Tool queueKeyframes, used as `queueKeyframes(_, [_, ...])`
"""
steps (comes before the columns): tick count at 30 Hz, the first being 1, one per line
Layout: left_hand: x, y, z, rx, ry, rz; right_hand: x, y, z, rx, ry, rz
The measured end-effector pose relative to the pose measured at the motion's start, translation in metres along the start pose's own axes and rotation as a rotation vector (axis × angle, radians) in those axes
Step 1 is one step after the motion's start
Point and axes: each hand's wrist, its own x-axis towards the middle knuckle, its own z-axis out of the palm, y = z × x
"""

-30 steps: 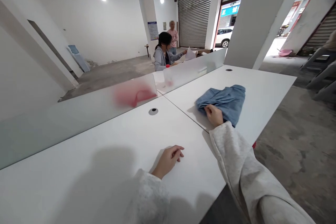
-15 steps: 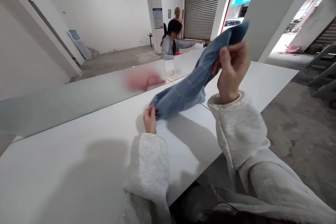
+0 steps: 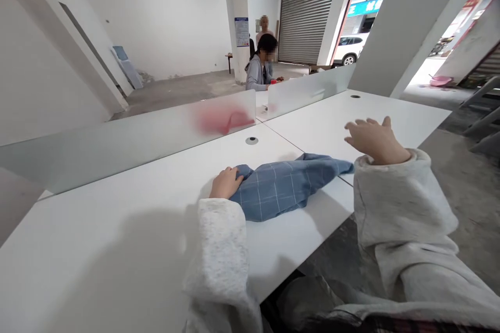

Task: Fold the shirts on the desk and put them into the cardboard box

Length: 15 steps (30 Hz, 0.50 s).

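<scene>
A blue checked cloth (image 3: 285,186) lies bunched on the white table (image 3: 117,250), straight in front of me. My left hand (image 3: 225,183) is closed on the cloth's left end, pinching it against the tabletop. My right hand (image 3: 374,138) hovers above the table just beyond the cloth's right tip, fingers spread and holding nothing. Both arms are in pale grey fleece sleeves.
A frosted divider panel (image 3: 128,138) runs along the table's far edge, with a round cable hole (image 3: 251,140) near it. Something pink (image 3: 224,119) shows blurred behind the panel. A seated person (image 3: 261,67) works at a far table, another stands behind. Concrete floor lies to the right.
The cloth, lifted in the air by both hands half a second ago, now lies on the table. My right hand has let go and opened; my left hand still grips the cloth's end.
</scene>
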Motion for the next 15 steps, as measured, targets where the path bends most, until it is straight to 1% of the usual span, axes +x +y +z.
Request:
queueKeyframes(1, [0.0,0.004,0.003,-0.01,0.0,-0.01,0.004,-0.005,0.0,0.015,0.047,-0.045])
queueKeyframes(2, [-0.001,0.008,0.006,-0.022,0.0,-0.022,0.01,-0.014,0.004,0.067,0.06,-0.096])
queueKeyframes(3, [-0.002,0.01,0.009,-0.03,-0.001,-0.033,0.016,-0.025,0.011,0.149,0.022,-0.156])
queueKeyframes(4, [-0.004,0.013,0.011,-0.037,0.0,-0.044,0.022,-0.038,0.021,0.246,-0.061,-0.23])
queueKeyframes(6, [-0.008,0.015,0.013,-0.055,0.015,-0.072,0.029,-0.063,0.05,0.352,-0.324,-0.371])
queueKeyframes(8, [-0.01,0.015,0.01,-0.075,0.056,-0.106,0.027,-0.079,0.081,0.353,-0.574,-0.491])
queueKeyframes(9, [-0.01,0.015,0.007,-0.086,0.088,-0.125,0.024,-0.083,0.094,0.339,-0.659,-0.529])
queueKeyframes(10, [-0.009,0.013,0.003,-0.097,0.126,-0.146,0.021,-0.085,0.103,0.326,-0.715,-0.552])
queueKeyframes(11, [-0.007,0.011,-0.002,-0.107,0.169,-0.168,0.019,-0.086,0.108,0.316,-0.748,-0.563])
queueKeyframes(12, [-0.006,0.009,-0.009,-0.117,0.218,-0.191,0.018,-0.086,0.109,0.31,-0.769,-0.569])
queueKeyframes(13, [-0.005,0.005,-0.018,-0.124,0.267,-0.215,0.018,-0.086,0.105,0.307,-0.765,-0.573])
queueKeyframes(14, [-0.006,0.001,-0.028,-0.122,0.312,-0.241,0.02,-0.086,0.097,0.307,-0.725,-0.566])
queueKeyframes(15, [-0.009,-0.004,-0.039,-0.129,0.376,-0.271,0.023,-0.087,0.087,0.315,-0.643,-0.546])
